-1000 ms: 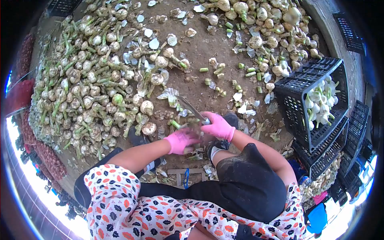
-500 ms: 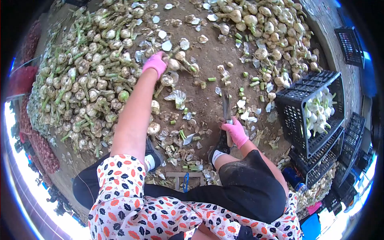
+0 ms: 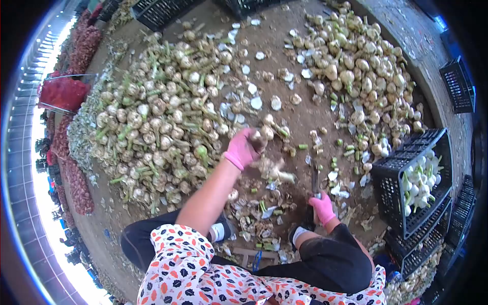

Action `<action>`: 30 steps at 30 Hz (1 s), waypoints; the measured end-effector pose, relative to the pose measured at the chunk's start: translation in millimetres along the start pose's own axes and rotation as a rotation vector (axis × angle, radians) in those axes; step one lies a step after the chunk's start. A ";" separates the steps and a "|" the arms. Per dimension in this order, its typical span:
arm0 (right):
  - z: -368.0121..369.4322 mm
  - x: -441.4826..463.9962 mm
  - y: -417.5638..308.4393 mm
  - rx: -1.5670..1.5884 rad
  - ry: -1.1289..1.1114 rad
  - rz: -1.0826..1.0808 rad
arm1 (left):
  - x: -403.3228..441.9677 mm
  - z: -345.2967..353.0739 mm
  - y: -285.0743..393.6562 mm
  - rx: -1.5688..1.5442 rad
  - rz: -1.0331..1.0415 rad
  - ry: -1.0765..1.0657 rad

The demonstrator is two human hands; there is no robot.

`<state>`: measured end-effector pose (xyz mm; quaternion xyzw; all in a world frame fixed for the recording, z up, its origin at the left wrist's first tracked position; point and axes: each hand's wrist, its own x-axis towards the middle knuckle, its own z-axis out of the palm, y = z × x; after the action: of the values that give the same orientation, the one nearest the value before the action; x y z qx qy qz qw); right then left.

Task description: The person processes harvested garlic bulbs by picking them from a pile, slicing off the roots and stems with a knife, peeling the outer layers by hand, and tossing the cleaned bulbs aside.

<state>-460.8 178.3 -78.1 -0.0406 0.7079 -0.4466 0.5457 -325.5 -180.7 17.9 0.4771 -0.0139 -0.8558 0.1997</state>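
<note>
My left hand, in a pink glove with soiled fingertips, is closed around a dirty garlic bulb, mostly hidden by the fingers. Just beyond it lie whole garlic bulbs on the soil. Below the fingers is a pale, smeared shape, garlic or husk; I cannot tell which. My right hand, also in a pink glove, grips a knife near my right foot, its blade pointing away from me. To the left spreads a big heap of untrimmed garlic with stems.
Another garlic pile lies at the upper right. A black crate on the right, tilted on stacked crates, holds clean white bulbs. Cut green stems and papery husks litter the ground. Red sacks stand far left.
The view has shifted, so the scene sits lower and further right. My left hand has drawn back from the heap's edge, closer to the knife. My right hand keeps its grip.
</note>
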 end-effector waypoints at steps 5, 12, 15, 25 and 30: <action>5.6 -9.8 -18.1 0.205 0.015 0.038 | -38.9 148.0 204.4 0.075 0.673 -0.242; 5.2 -10.1 -21.6 0.238 -0.055 0.011 | -37.2 109.8 284.7 1.304 0.983 0.250; 3.3 -19.6 -38.9 -0.097 -0.017 -0.017 | -54.2 32.5 176.8 1.853 0.731 0.086; 1.0 -5.9 -20.7 0.078 -0.047 0.028 | -100.4 -150.9 -22.1 2.974 0.675 -1.163; 0.8 -6.3 -13.9 0.138 -0.048 0.007 | -82.7 -124.0 24.5 3.211 0.473 -0.963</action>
<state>-463.7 173.0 -64.1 -0.0111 0.6622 -0.4912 0.5658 -177.0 -153.2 22.7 0.1137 0.9265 -0.0100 0.3586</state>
